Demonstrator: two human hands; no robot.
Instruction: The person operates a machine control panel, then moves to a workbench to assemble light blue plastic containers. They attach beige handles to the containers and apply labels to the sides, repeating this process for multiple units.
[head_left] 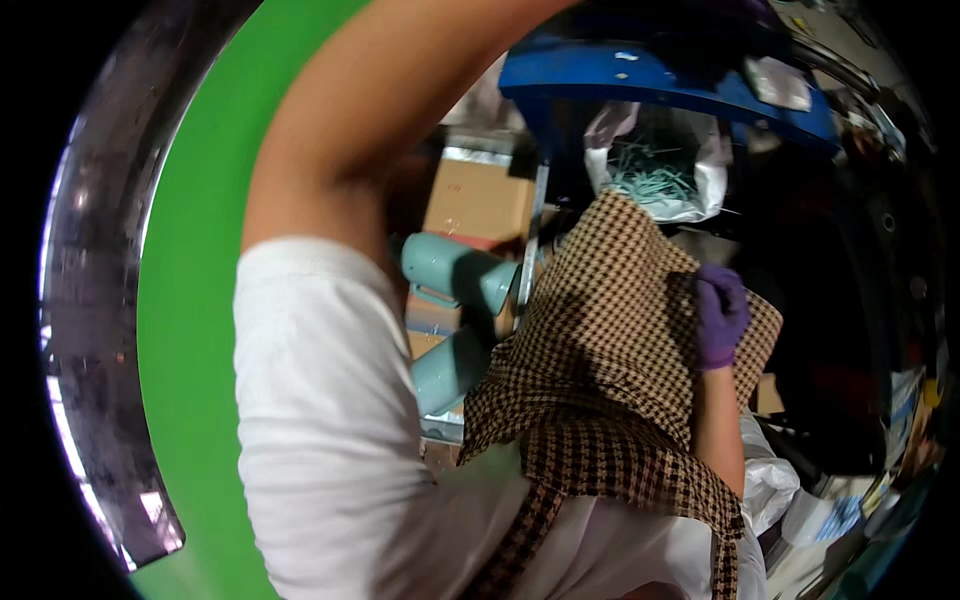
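Observation:
My right hand (722, 312), in a purple glove, rests against the brown-and-black checked apron (620, 300) over my lap. Its fingers are curled closed, and whatever may be inside them is hidden. My left arm (340, 150), bare below a white sleeve, reaches forward past the top edge, so the left hand is out of the picture. Beside the apron on the left lie two pale green, rounded plastic-looking parts (460, 270), partly covered by my arm and the apron.
A green surface (190, 300) curves along the left. Brown cardboard (480, 200) lies beyond the green parts, by a metal edge (535, 230). Ahead stands a blue frame (670, 85), with a white bag (712, 180) of thin green strips beneath it. Plastic bags (770, 485) sit at right.

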